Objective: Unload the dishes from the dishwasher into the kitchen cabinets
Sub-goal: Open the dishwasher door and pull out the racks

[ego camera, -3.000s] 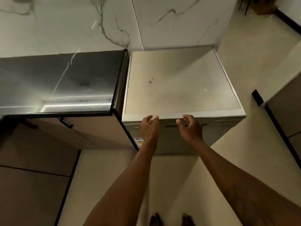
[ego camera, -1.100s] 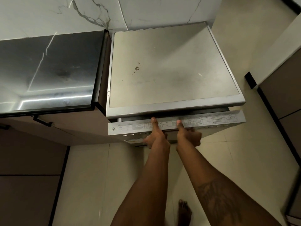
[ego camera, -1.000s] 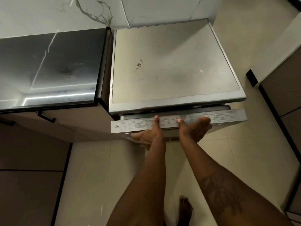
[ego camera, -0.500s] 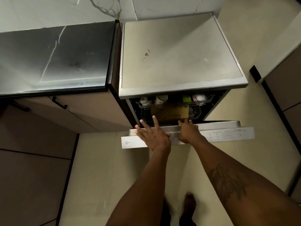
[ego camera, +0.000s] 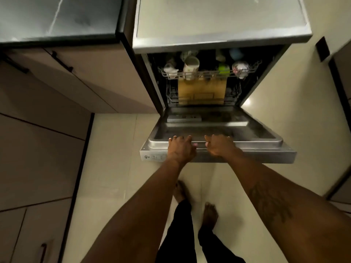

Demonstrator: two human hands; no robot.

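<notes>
The silver dishwasher [ego camera: 218, 39] stands open, its door [ego camera: 266, 147] swung down almost flat toward me. My left hand [ego camera: 181, 149] and my right hand [ego camera: 221, 146] lie side by side on the door's top edge, fingers hooked over the rim. Inside, the upper rack [ego camera: 209, 74] holds a white mug [ego camera: 190, 66], a small white cup [ego camera: 171, 70], a green cup [ego camera: 223, 68] and a flowered cup [ego camera: 240, 68]. A wooden board [ego camera: 202, 92] stands upright in the lower rack.
A dark glossy counter [ego camera: 57, 18] sits left of the dishwasher, with beige cabinet doors and black handles [ego camera: 61, 61] below it. More cabinet fronts [ego camera: 34, 168] run down the left. Pale floor tiles [ego camera: 114, 168] lie around my bare feet. Another cabinet edge [ego camera: 341, 76] is on the right.
The dishwasher door has swung from closed to nearly flat, pulled down by both hands. The racks with cups and the wooden board have come into sight.
</notes>
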